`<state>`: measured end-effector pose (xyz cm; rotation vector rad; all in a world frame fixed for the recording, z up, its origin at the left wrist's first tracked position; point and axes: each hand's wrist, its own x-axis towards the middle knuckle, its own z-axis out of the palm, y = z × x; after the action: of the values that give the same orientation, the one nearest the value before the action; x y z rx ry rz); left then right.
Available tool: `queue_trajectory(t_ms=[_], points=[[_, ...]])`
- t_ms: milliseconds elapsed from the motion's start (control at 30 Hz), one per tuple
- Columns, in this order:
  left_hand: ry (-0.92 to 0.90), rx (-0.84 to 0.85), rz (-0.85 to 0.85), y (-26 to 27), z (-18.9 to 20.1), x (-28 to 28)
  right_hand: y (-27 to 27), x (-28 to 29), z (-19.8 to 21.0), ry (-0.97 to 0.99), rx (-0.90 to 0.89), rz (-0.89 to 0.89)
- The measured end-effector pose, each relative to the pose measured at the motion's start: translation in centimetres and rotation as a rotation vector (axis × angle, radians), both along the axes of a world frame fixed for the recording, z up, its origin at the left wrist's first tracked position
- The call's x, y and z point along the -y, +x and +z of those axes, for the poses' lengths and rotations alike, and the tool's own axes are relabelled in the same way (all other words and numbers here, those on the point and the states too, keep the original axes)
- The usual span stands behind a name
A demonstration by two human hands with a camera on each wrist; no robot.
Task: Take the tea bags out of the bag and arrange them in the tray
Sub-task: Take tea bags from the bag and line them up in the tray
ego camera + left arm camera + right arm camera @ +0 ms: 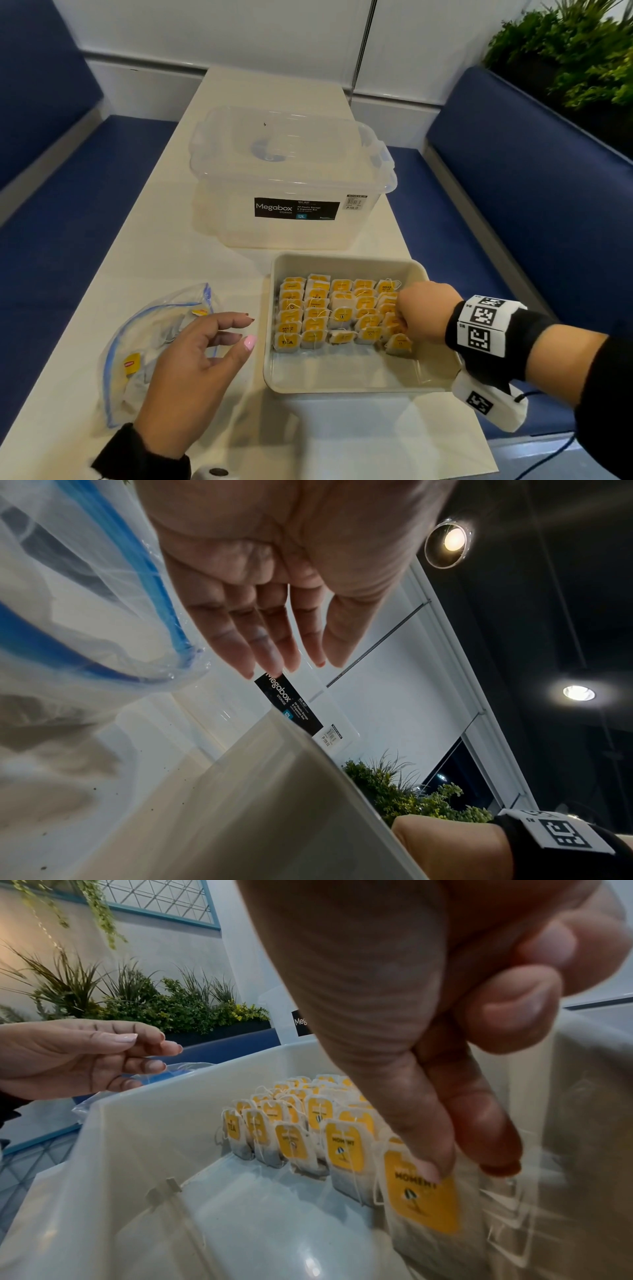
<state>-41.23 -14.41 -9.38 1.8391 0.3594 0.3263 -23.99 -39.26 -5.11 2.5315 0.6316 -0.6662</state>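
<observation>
Yellow-tagged tea bags (334,315) fill the far part of the cream tray (346,382), which I see at lower centre-right of the head view; they stand in rows, overlapping, while the near strip of the tray floor is bare. My right hand (423,313) is down inside the tray at the right end of the rows. On the right wrist view its thumb and forefinger are pressed together on the top edge of the nearest tea bag (423,1202), the one at the lower right of that frame with "MOMENT" on its tag; the other fingers (510,1007) are curled back toward the palm.

My left hand (202,366) hovers at lower left of the head view, over the clear zip bag (137,349) with the blue seal strip. Its fingers are spread and loosely bent, holding nothing. The zip bag lies on the pale table (144,253) left of the tray, with a few tea bags visible inside it.

Toward the upper centre of the head view, behind the tray, stands a lidded translucent storage box (291,178) labelled "Megabox".
</observation>
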Motion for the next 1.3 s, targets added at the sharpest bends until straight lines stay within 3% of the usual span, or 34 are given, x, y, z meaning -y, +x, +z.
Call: queue_trajectory(t_ms=[167, 233, 300, 433, 600, 767, 1033, 1200, 1300], points=[[0.012, 0.027, 0.053, -0.4, 0.8, -1.1, -0.6, -0.4, 1.7, 0.022, 0.004, -0.005], [0.025, 0.065, 0.121, -1.0, 1.6, -2.7, -1.2, -1.3, 3.3, 0.106, 0.037, 0.005], [0.171, 0.062, 0.222, -1.9, 2.1, -4.6, -2.3, -2.9, 5.3, 0.249, 0.063, 0.004], [0.477, -0.131, 0.343, -3.9, 1.9, -7.3, -6.2, -8.6, 7.3, 0.579, -0.004, 0.035], [0.518, -0.36, 0.222, -5.5, -0.2, -7.4, -11.0, -17.4, 3.3, 0.9, -0.145, 0.089], [0.427, -0.347, 0.13, -6.3, -1.0, -7.4, -12.5, -23.3, -2.2, 0.721, -0.208, 0.178], [0.4, -0.274, 0.089, -6.9, -1.0, -7.7, -11.8, -24.5, -4.8, 0.497, -0.094, 0.128], [0.394, -0.282, 0.07, -6.5, -1.1, -8.0, -11.4, -24.0, -4.3, 0.5, -0.064, 0.124], [0.398, -0.292, 0.071, -6.3, -1.2, -8.4, -11.3, -23.3, -3.7, 0.613, -0.052, 0.092]])
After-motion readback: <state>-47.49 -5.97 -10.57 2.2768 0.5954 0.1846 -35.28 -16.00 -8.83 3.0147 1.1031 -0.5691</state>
